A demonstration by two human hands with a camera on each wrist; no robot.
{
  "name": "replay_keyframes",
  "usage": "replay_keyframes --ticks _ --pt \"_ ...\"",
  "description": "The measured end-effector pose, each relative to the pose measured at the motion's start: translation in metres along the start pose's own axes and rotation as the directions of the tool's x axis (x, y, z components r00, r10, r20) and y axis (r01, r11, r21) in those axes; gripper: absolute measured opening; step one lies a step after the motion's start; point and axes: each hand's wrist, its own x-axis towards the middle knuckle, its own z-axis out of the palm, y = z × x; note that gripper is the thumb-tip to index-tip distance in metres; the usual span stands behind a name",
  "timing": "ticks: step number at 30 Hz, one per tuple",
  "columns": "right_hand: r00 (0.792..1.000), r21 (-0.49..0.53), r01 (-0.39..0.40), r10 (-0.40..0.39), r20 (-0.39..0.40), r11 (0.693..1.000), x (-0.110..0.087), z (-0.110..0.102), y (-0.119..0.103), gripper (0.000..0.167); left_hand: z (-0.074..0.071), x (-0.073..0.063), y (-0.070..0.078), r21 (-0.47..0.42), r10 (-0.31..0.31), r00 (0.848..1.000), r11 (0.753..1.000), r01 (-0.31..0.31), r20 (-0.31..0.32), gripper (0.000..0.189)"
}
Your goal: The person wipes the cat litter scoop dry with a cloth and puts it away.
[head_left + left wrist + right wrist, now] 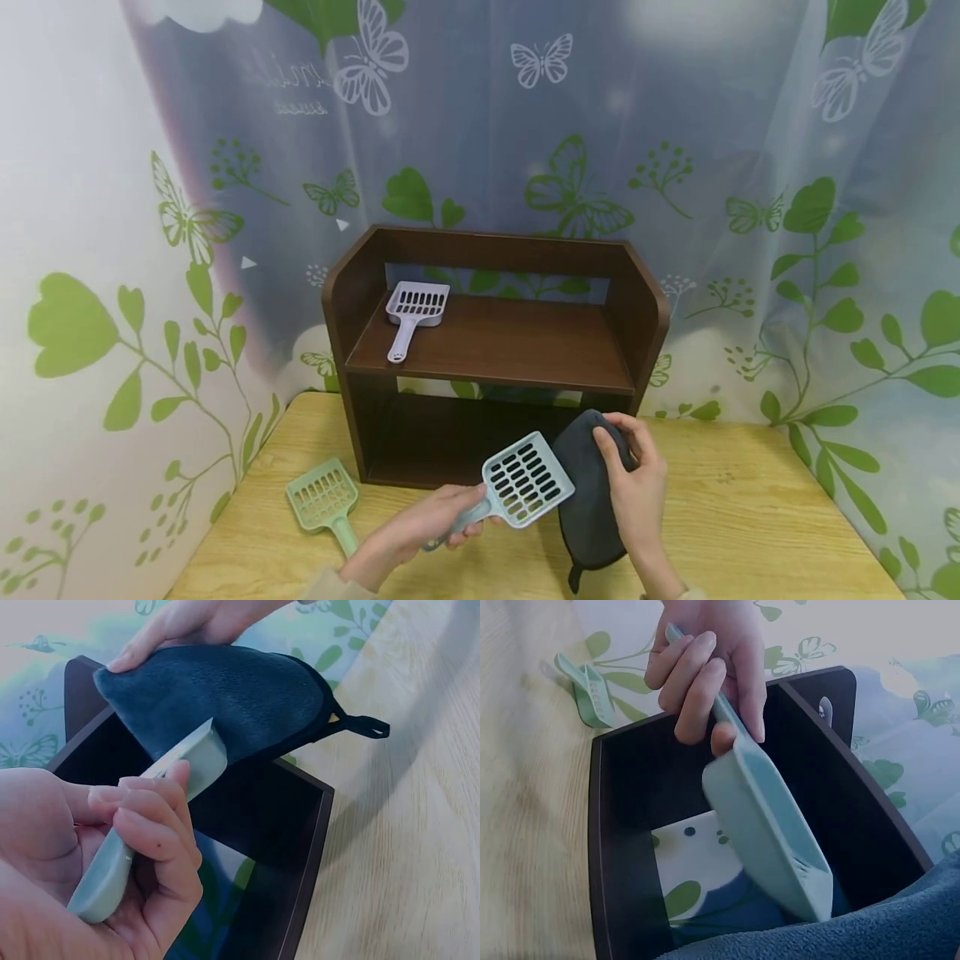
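Note:
My left hand [423, 518] grips the handle of a pale blue litter scoop [754, 832], its slotted head pointing right toward the mitt. A dark grey plush cleaning mitt [588, 500] with a black edge and a hanging loop [369, 726] hangs from my right hand [639, 483]. The right thumb and fingers pinch the mitt near its upper end. In the head view, the scoop's front edge meets the mitt's left side. Both are held over the table, before the lower shelf.
A brown two-tier shelf [517, 333] stands against the patterned curtain [465, 108]. On its upper board, at the left, lies a lilac litter scoop [417, 317]. A green litter scoop [325, 522] lies on the wooden table [757, 508], left of my left hand.

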Motion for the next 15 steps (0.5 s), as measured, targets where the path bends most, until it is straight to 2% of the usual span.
replay_keyframes --ticks 4,7,11,15 --pt "0.994 -0.011 0.094 -0.093 0.054 0.996 -0.003 0.002 -0.002 0.021 0.001 0.0 0.0 -0.017 -0.023 1.0 1.0 0.023 0.013 0.048" --pt "0.977 -0.02 0.18 -0.176 0.124 0.983 -0.006 0.007 -0.002 0.022 0.002 0.001 0.001 -0.013 -0.027 0.999 1.0 0.027 0.023 0.048" --pt "0.941 -0.069 0.29 -0.271 0.204 0.955 -0.011 0.016 0.001 0.025 0.003 0.003 0.001 -0.014 -0.026 1.0 1.0 0.026 0.007 0.047" --pt "0.902 -0.151 0.378 -0.326 0.285 0.913 -0.017 0.025 0.006 0.027 0.005 0.004 0.002 0.003 -0.014 1.0 1.0 0.014 -0.022 0.049"
